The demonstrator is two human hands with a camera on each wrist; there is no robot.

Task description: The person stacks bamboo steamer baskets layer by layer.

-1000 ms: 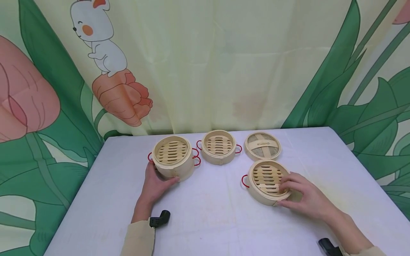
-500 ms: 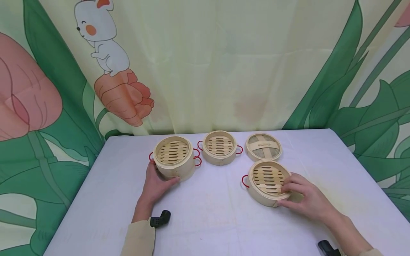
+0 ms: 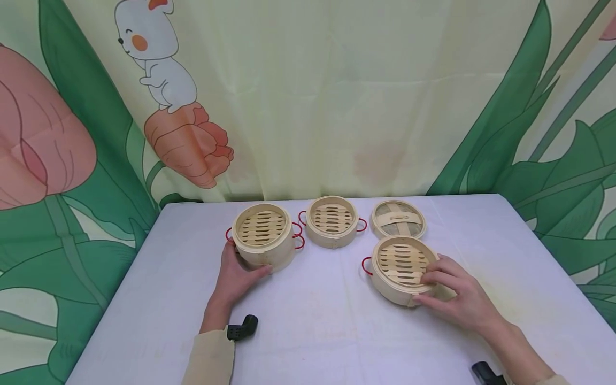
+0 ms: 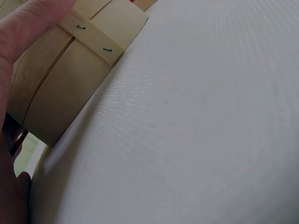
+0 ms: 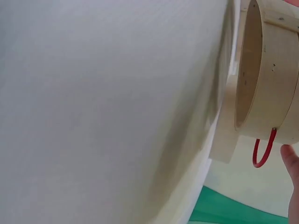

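My left hand (image 3: 238,275) grips a stack of bamboo steamer baskets (image 3: 276,255) at the left, thumb on the near side and fingers behind its left edge. The stack's stapled wall (image 4: 60,93) rests on the cloth in the left wrist view. My right hand (image 3: 457,294) holds another bamboo steamer basket (image 3: 401,261) by its right rim, thumb outside and fingertips over the slats. In the right wrist view this basket (image 5: 275,70) is tilted and raised off the cloth, with a red handle (image 5: 264,151) at its side. Its underside is partly visible.
A single steamer basket (image 3: 332,220) with red handles stands just right of the stack. The woven steamer lid (image 3: 398,218) lies behind the held basket. A white cloth (image 3: 317,321) covers the table, whose back edge meets a printed curtain (image 3: 337,96).
My right hand has lifted its steamer basket slightly off the cloth, up toward the lid. The left hand keeps its grip on the stack, and the view has shifted a little.
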